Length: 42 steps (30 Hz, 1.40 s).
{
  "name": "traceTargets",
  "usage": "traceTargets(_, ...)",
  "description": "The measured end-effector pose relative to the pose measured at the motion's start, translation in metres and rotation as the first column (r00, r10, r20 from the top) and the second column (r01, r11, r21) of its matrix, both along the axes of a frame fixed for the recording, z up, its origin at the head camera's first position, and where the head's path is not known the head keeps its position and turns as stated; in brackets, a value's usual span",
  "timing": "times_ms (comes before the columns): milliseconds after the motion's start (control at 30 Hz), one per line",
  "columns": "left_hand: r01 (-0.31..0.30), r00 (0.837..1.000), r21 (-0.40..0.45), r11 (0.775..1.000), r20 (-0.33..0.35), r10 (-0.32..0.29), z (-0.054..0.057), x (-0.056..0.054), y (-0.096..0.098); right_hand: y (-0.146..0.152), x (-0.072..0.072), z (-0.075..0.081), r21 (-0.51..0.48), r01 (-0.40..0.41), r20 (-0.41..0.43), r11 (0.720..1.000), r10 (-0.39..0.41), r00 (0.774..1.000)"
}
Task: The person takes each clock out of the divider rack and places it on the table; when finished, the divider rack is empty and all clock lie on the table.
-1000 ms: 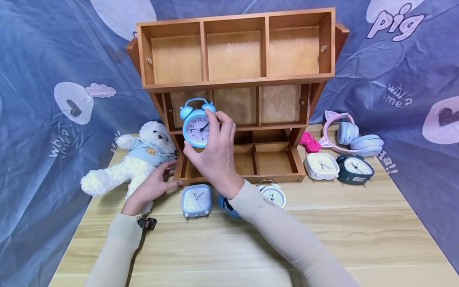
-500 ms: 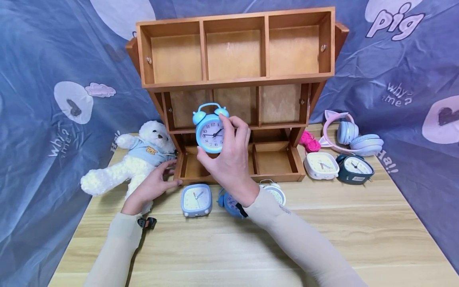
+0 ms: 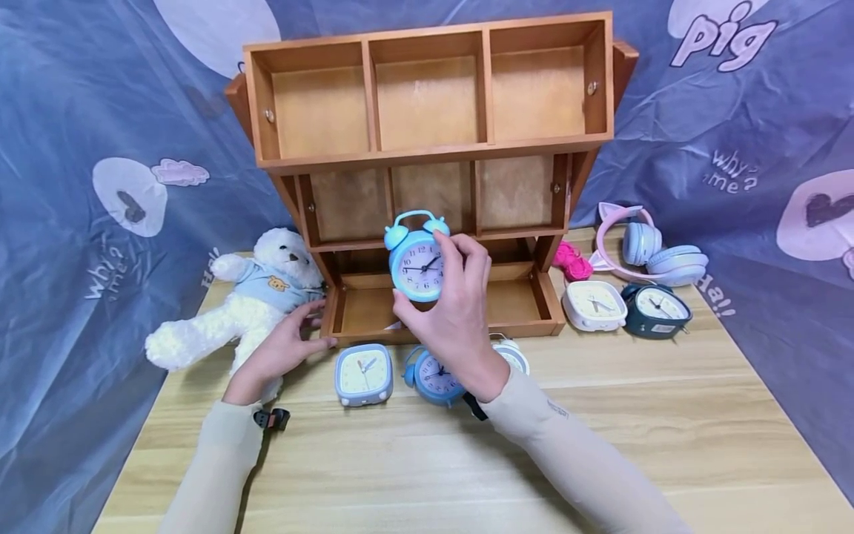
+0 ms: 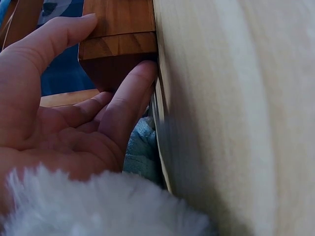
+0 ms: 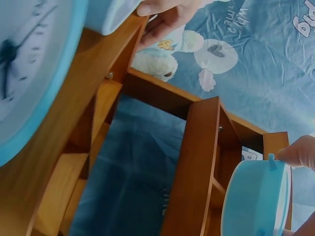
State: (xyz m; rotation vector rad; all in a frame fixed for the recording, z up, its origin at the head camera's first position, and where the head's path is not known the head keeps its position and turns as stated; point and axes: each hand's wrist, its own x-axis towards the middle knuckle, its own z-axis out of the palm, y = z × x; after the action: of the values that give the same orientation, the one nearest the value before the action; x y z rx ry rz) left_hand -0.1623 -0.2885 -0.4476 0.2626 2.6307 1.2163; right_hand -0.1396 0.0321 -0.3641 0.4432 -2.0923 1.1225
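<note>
My right hand (image 3: 460, 322) pinches a light-blue twin-bell alarm clock (image 3: 419, 268) by its rim, thumb below and fingers above. The clock is upright, its dial facing me, in front of the tiered wooden organizer (image 3: 434, 153). In the right wrist view, the clock's blue side (image 5: 251, 201) shows beside my fingers. My left hand (image 3: 283, 350) rests at the organizer's lower left corner. Up close in the left wrist view, my left thumb and index finger touch the wooden corner (image 4: 118, 46) on different faces.
A white teddy bear (image 3: 267, 289) lies beside my left hand. Along the front stand a square blue-rimmed clock (image 3: 363, 372), a blue twin-bell clock (image 3: 434, 377) and a partly hidden white clock (image 3: 514, 356). At right are a white clock (image 3: 595, 305), dark green clock (image 3: 657, 311), headphones (image 3: 674, 263) and pink yarn (image 3: 571, 261).
My right hand has carried the light-blue alarm clock to the right and lower, away from the organizer's left side. My left hand has stayed at the corner. The head view shifted slightly.
</note>
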Motion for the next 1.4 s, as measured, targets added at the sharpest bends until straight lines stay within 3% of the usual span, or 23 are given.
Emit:
traceTargets(400, -0.009, 1.0, -0.003, 1.0, 0.0, 0.009, 0.001, 0.004, -0.002, 0.028, 0.013, -0.005, -0.007, 0.001, 0.058, 1.0, 0.0, 0.998)
traceTargets(867, 0.002, 1.0, -0.002, 1.0, -0.007, -0.002, 0.001, 0.0, -0.001, 0.07, 0.032, -0.008, 0.011, 0.076, 0.14, 0.997, -0.077, 0.987)
traceTargets(1067, 0.006, 1.0, 0.002, 1.0, -0.006, -0.005, 0.001, 0.0, 0.0, 0.088, 0.04, -0.014, 0.023, 0.124, 0.211, 0.992, -0.126, 0.969)
traceTargets(1233, 0.002, 1.0, 0.001, 1.0, 0.001, -0.002, 0.001, 0.0, 0.0, 0.103, 0.044, -0.021, 0.027, 0.173, 0.306, 0.985, -0.173, 0.936)
traceTargets(1400, -0.003, 1.0, 0.012, 1.0, 0.008, 0.002, 0.002, 0.001, -0.001, 0.119, 0.046, -0.028, 0.061, 0.206, 0.326, 0.977, -0.215, 0.921)
